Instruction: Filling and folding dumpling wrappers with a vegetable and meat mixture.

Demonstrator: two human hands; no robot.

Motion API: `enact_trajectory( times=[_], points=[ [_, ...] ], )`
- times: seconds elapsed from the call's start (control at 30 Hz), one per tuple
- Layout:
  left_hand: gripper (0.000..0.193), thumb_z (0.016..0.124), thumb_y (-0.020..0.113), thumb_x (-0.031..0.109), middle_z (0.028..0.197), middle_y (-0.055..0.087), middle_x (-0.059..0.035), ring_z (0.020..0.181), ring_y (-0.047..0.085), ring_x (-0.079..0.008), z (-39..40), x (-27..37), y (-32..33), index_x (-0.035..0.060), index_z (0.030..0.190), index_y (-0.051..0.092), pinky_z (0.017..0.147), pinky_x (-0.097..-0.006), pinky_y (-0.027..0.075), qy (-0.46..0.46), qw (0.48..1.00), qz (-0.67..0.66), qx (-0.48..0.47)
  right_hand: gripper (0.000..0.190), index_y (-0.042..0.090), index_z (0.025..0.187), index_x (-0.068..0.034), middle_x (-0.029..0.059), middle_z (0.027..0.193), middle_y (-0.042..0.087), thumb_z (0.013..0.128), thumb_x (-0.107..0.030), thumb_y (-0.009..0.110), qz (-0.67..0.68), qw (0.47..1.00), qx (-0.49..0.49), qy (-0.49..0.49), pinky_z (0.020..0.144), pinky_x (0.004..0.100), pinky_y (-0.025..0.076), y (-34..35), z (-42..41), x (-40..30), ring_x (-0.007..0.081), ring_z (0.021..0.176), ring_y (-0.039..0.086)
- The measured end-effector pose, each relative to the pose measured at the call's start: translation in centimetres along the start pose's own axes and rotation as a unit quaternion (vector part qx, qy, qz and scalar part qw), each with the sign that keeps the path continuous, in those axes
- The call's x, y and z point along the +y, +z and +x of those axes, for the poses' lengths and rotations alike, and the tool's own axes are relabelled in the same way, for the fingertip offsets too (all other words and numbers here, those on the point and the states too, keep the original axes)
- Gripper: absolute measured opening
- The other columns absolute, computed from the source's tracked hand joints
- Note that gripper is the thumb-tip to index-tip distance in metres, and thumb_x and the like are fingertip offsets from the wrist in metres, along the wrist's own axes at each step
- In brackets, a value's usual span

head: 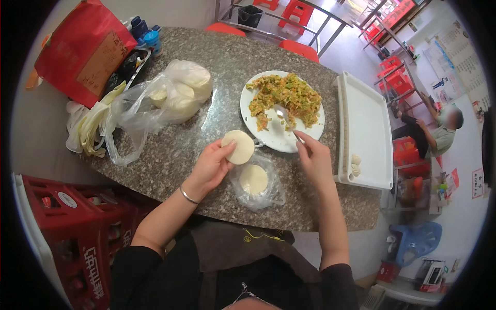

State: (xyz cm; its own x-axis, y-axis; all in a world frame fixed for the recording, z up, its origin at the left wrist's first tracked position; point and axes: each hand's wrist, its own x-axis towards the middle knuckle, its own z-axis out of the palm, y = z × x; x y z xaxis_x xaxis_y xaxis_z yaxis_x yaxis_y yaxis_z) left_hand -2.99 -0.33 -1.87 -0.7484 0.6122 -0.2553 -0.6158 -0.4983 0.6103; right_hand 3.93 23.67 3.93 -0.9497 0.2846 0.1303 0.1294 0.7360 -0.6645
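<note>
A round dumpling wrapper (241, 149) lies flat across the fingers of my left hand (211, 164), its thumb pressing on the edge. My right hand (316, 157) grips the handle of a metal spoon (283, 112), whose bowl rests on a white plate (248, 106). Chopped green and orange filling (286, 95) is heaped toward the plate's far side. Below my left hand, more round wrappers (254, 179) sit on a clear plastic bag (277, 193). At my right, a white tray (366, 116) bears a few pleated dumplings (355, 164) near its close end.
On the granite table (224, 54), a plastic bag of wrappers (178, 91) stands left of the plate. Pale leaves (95, 122) and a red paper bag (87, 50) are at the far left. Red crates (77, 217) flank me below. A seated person (441, 128) is beyond the tray.
</note>
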Motion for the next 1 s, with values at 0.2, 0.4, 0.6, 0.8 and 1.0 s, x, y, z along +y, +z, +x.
enact_trajectory(
  times=[0.2, 0.4, 0.6, 0.8, 1.0],
  points=[
    [0.031, 0.095, 0.048, 0.01, 0.12, 0.057, -0.0165, 0.11, 0.058, -0.0242, 0.6, -0.4, 0.7, -0.0067, 0.121, 0.048, 0.097, -0.0363, 0.048, -0.038, 0.999, -0.008, 0.008, 0.027, 0.066, 0.111, -0.01, 0.0165, 0.087, 0.066, 0.085, -0.011, 0.06, -0.068, 0.994, -0.042, -0.076, 0.07, 0.0339, 0.051, 1.0, 1.1, 1.1, 0.0289, 0.078, 0.065],
    [0.037, 0.096, 0.047, 0.015, 0.126, 0.052, -0.0179, 0.117, 0.053, -0.0259, 1.1, -0.1, 1.0, -0.0065, 0.126, 0.043, 0.104, -0.0393, 0.04, -0.096, 0.994, -0.047, -0.025, 0.025, 0.066, 0.109, -0.008, 0.016, 0.07, 0.063, 0.085, -0.01, 0.059, 0.022, 0.998, -0.052, 0.028, 0.06, 0.03, 0.047, -0.4, 0.9, 0.3, 0.0195, 0.059, 0.059],
    [0.043, 0.098, 0.044, 0.023, 0.129, 0.051, -0.0168, 0.12, 0.05, -0.0261, 2.0, 0.0, 2.1, -0.0042, 0.131, 0.04, 0.105, -0.0397, 0.038, -0.111, 0.992, -0.048, -0.04, 0.026, 0.065, 0.111, -0.006, 0.0146, 0.067, 0.062, 0.087, -0.011, 0.058, 0.051, 0.996, -0.063, 0.03, 0.058, 0.0293, 0.045, 0.5, 0.6, 1.4, 0.0162, 0.056, 0.054],
    [0.043, 0.098, 0.043, 0.026, 0.13, 0.05, -0.0147, 0.12, 0.05, -0.0247, 1.9, -0.4, 2.2, -0.0011, 0.132, 0.04, 0.104, -0.0391, 0.038, -0.111, 0.993, -0.038, -0.033, 0.025, 0.065, 0.111, -0.005, 0.0159, 0.073, 0.065, 0.088, -0.011, 0.057, 0.089, 0.994, -0.058, 0.039, 0.062, 0.0284, 0.047, 1.8, -1.3, 1.6, 0.0155, 0.06, 0.057],
    [0.046, 0.1, 0.039, 0.03, 0.132, 0.048, -0.0153, 0.122, 0.048, -0.0248, 2.1, 0.5, 4.1, -0.0011, 0.133, 0.038, 0.106, -0.0399, 0.035, -0.102, 0.99, -0.096, -0.015, 0.027, 0.063, 0.114, -0.003, 0.0169, 0.089, 0.069, 0.088, -0.008, 0.056, 0.147, 0.98, -0.101, 0.091, 0.069, 0.027, 0.049, 1.9, -4.3, 0.3, 0.0132, 0.074, 0.063]
  ],
)
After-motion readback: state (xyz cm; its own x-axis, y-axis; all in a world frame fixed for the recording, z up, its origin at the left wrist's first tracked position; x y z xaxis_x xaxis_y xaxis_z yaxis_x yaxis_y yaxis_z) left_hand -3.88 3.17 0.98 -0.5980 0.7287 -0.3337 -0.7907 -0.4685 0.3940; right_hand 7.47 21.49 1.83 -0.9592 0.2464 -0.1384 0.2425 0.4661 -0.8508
